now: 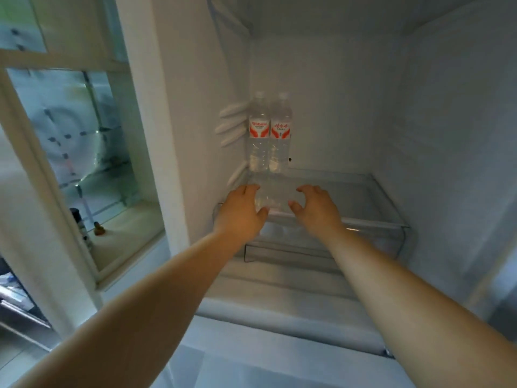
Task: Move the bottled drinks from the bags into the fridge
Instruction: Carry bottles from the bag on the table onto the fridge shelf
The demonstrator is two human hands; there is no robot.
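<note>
Interior of the open fridge (pixel 349 88), seen from above my outstretched arms. My left hand (pixel 240 211) and my right hand (pixel 314 210) reach side by side over the front edge of the glass shelf (pixel 361 197); the fingers of each are loosely curled and spread, thumbs turned toward one another, and neither hand holds anything. A gap lies between the two hands, and through it the bare glass shows. Two water bottles stand upright at the back left corner of this shelf, touching one another: the left bottle (pixel 258 133) and the right bottle (pixel 280 133), each clear, with a white cap and a red-and-white label. Both bottles stand beyond my fingertips, apart from them. White ribs (pixel 230 124) project from the left wall just beside the left bottle. Below the shelf lies a clear drawer (pixel 279 247). To the left, outside the fridge, a white-framed window (pixel 84 152) is visible, with small dark objects (pixel 81 222) on its sill.
</note>
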